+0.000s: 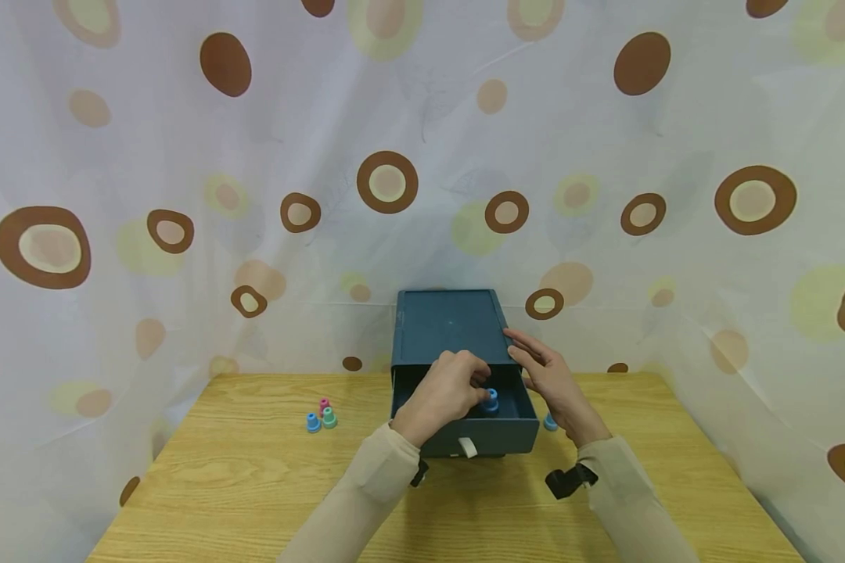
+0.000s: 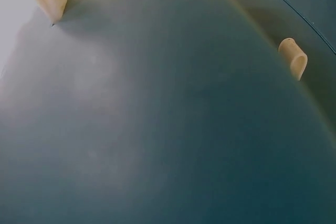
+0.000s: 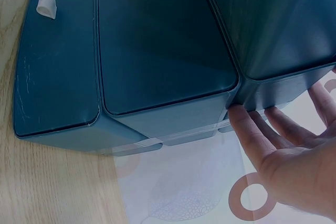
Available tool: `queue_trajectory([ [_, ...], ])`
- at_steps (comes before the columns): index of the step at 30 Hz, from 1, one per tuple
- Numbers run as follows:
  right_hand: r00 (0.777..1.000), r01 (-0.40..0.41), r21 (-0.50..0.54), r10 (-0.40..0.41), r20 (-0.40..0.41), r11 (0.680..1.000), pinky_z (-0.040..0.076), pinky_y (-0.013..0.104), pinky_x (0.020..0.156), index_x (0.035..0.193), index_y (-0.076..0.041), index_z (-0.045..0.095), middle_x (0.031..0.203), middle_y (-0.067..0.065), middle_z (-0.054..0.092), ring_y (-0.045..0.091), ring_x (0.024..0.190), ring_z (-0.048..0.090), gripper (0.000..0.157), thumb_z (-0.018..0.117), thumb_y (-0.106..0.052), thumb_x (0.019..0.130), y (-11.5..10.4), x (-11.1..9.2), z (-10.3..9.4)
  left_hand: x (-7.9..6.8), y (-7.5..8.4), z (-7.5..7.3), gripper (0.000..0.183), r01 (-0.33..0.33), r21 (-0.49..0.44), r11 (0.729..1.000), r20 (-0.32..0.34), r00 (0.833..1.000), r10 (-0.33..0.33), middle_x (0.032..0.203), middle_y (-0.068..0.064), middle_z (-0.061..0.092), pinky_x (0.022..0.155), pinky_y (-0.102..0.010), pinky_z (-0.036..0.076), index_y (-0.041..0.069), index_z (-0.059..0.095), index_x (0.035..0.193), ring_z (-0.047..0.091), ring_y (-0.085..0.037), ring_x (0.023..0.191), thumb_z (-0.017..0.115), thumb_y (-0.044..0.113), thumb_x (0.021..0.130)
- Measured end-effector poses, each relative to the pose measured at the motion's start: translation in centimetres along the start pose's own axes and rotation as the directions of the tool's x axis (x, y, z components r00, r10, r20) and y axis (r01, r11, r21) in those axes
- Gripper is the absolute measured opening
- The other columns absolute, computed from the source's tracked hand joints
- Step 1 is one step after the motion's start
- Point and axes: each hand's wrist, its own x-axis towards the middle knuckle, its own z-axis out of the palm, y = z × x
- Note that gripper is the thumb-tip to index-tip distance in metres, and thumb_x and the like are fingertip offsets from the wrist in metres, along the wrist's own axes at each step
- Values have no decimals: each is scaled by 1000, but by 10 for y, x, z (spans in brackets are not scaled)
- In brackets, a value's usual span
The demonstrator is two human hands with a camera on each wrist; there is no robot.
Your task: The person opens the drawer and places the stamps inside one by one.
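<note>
A dark teal drawer cabinet point(image 1: 451, 324) stands on the table with its top drawer point(image 1: 479, 434) pulled out. My left hand point(image 1: 447, 391) reaches over the drawer's front and pinches a small blue stepped cone point(image 1: 490, 402) inside it, thumb against the cone's left side. Only the drawer's outer surface point(image 2: 157, 103) fills most of the left wrist view, so these fingers are hidden there. My right hand point(image 1: 552, 383) is at the cabinet's right side; in the right wrist view its fingers point(image 3: 247, 129) reach the cabinet's side near the open drawer.
To the left on the wooden table point(image 1: 218, 469) stand a blue cone point(image 1: 313, 423), a green cone point(image 1: 329, 418) and a pink cone point(image 1: 325, 405). Another blue cone point(image 1: 551, 422) is beside the cabinet, partly hidden by my right hand. A patterned curtain point(image 1: 436, 117) hangs behind.
</note>
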Motion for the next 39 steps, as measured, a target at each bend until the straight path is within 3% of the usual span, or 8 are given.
queue_trajectory([
  [8,1000,0,3,0,5,1000,24,65,113,152,-25,37,162,8,26,35,150,19,59,51,-48,100,2,1,-1,-5,0,-6,28,-31,-13,999,-36,999,31,106,-5,75,75,-22,57,7,72,117,71,-11,89,71,17,91],
  [17,1000,-5,23,5,-6,1000,23,67,113,152,-21,37,161,9,27,35,149,20,59,51,-44,101,0,1,3,-17,-7,-11,23,-94,-19,995,-190,978,89,92,5,75,66,-18,53,15,75,108,62,3,64,69,30,92],
  [22,1000,-14,23,14,-6,1000,20,67,114,153,-21,36,162,8,24,34,150,17,60,51,-45,101,-1,1,2,-24,-12,-11,18,-172,-98,980,-326,936,131,86,4,75,62,-16,51,16,77,100,63,1,65,69,31,93],
  [28,1000,-23,17,23,0,1000,20,66,114,153,-22,36,162,8,24,35,150,17,60,51,-46,101,-1,-1,3,-34,-14,-8,18,-201,-59,978,-472,869,150,74,5,73,59,-15,48,16,78,92,60,1,61,68,30,94],
  [32,1000,-20,17,20,3,1000,20,66,114,153,-21,36,162,9,24,36,150,18,59,51,-45,101,-1,-1,4,-38,-16,-7,19,-228,-73,971,-534,831,155,72,5,72,57,-16,48,13,78,89,60,-2,59,67,27,94],
  [39,1000,-25,23,25,-9,999,20,67,114,153,-22,36,162,8,25,35,150,19,59,51,-45,101,-2,0,3,-45,-18,-5,17,-329,-46,943,-582,776,242,71,5,71,59,-16,50,13,77,87,61,-2,61,66,24,95],
])
